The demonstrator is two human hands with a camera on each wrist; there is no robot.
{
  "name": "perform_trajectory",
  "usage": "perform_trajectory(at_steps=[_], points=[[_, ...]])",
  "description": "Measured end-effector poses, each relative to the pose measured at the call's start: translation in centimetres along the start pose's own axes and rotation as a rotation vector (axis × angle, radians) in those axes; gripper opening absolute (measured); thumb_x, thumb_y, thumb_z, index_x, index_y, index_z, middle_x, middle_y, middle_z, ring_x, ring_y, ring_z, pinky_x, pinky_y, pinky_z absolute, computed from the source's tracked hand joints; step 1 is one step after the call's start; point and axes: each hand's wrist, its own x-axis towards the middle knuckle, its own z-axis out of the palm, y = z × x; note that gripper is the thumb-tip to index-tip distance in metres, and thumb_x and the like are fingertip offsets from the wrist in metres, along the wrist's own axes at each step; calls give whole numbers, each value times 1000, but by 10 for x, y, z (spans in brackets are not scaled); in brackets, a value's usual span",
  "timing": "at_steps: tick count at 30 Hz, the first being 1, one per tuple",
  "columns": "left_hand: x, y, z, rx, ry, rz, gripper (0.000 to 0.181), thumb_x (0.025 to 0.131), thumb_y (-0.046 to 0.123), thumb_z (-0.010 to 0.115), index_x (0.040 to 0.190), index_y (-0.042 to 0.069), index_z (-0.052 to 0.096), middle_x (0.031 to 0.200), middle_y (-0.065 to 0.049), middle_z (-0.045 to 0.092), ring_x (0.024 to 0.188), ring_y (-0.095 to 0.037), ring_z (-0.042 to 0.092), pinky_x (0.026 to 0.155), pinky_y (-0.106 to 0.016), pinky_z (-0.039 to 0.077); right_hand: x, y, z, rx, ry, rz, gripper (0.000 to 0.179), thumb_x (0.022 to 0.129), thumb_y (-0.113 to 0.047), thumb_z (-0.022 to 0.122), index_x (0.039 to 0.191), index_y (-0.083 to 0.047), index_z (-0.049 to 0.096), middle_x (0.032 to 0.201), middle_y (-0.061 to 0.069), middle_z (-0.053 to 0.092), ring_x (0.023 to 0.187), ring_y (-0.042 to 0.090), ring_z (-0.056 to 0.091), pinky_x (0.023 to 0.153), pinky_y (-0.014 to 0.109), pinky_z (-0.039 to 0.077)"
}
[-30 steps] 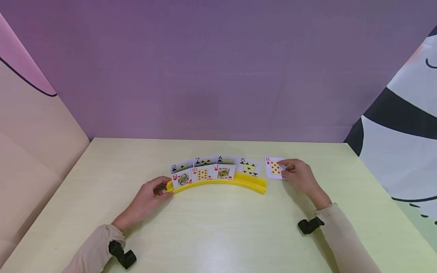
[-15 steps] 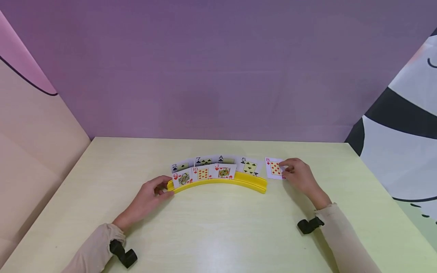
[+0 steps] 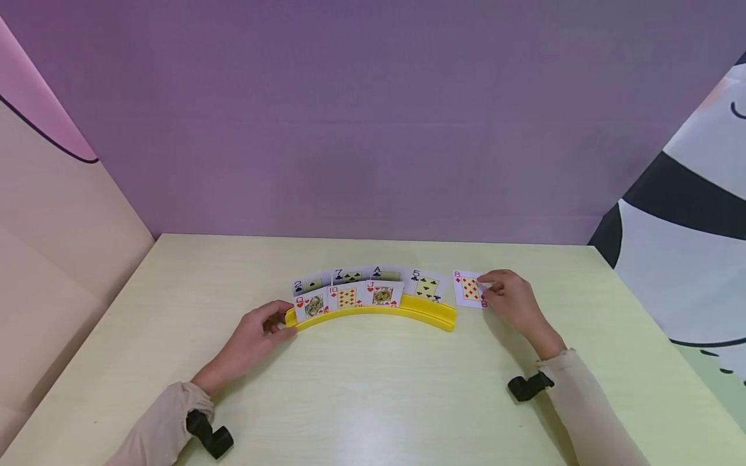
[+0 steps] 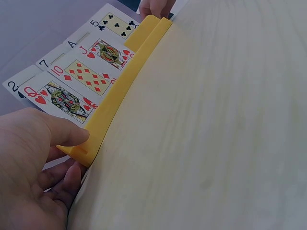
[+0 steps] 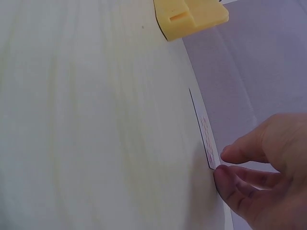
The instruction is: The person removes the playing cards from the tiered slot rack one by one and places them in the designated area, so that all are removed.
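A curved yellow card holder (image 3: pixel 431 312) stands on the table with playing cards upright in it. Its front row shows the queen of hearts (image 3: pixel 313 305), ten of diamonds (image 3: pixel 346 298) and jack of hearts (image 3: pixel 382 294). Behind them are a two, a seven, an ace and the five of clubs (image 3: pixel 427 286). My left hand (image 3: pixel 256 336) grips the holder's left end, thumb on its front in the left wrist view. Right of the holder, an eight of diamonds card (image 3: pixel 468 288) lies flat. My right hand (image 3: pixel 513 304) pinches at this card's right edge with thumb and index finger.
The pale wooden table (image 3: pixel 373 388) has a purple backdrop (image 3: pixel 373 129) at its far edge. Printed side panels (image 3: pixel 688 259) flank it. A black wrist camera (image 3: pixel 529 386) sits at each cuff.
The lower right corner mark of the eight of diamonds shows more clearly now, as the right fingertips have shifted slightly on the card. The left hand and the holder stay put.
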Motion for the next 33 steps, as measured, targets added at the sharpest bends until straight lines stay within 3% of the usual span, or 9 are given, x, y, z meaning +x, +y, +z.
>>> perform_trajectory(at_steps=[7, 15, 22, 24, 27, 30, 33], points=[[1, -1, 0, 20, 0, 3, 34, 89, 3, 72, 122, 2, 64, 107, -10, 65, 86, -20, 54, 72, -23, 47, -1, -4, -3, 4, 33, -12, 25, 91, 4, 61, 114, 7, 68, 121, 29, 59, 92, 38, 65, 65, 29, 51], [2, -3, 1, 16, -5, 13, 34, 89, 3, 72, 121, 3, 64, 108, -10, 65, 87, -20, 55, 73, -23, 48, 0, -13, -6, 24, 119, -65, 22, 90, 7, 60, 110, 4, 70, 118, 25, 63, 91, 38, 65, 77, 52, 56], [1, -3, 1, 9, -5, 10, 34, 89, 4, 72, 121, 2, 64, 109, -11, 65, 87, -20, 55, 74, -22, 48, 2, -24, -7, 25, 158, -99, 19, 92, 3, 61, 109, 1, 70, 115, 19, 66, 89, 32, 66, 76, 51, 57], [1, -2, 1, 6, -7, 8, 34, 89, 4, 73, 122, 2, 64, 109, -10, 65, 87, -20, 55, 74, -22, 48, 2, -28, -8, 28, 161, -103, 19, 93, 2, 61, 109, 0, 70, 115, 18, 66, 90, 31, 66, 76, 47, 58], [1, -2, 1, 1, -7, 14, 34, 89, 4, 73, 122, 2, 64, 109, -11, 65, 87, -20, 55, 73, -22, 48, 1, -36, -10, 31, 169, -114, 19, 93, 2, 60, 109, -1, 70, 114, 16, 66, 89, 29, 66, 74, 30, 57], [0, -2, 0, -5, -8, 17, 34, 89, 5, 73, 122, 1, 63, 109, -11, 65, 87, -20, 55, 73, -22, 48, 0, -45, -13, 43, 184, -137, 19, 93, 2, 60, 109, -2, 70, 113, 14, 67, 88, 27, 66, 73, 13, 49], [0, -1, 0, -9, -7, 14, 35, 89, 5, 73, 122, 1, 63, 108, -11, 65, 87, -20, 54, 73, -22, 47, -2, -54, -15, 61, 199, -172, 19, 93, 2, 61, 108, -3, 70, 112, 13, 67, 87, 26, 66, 71, 7, 44]])
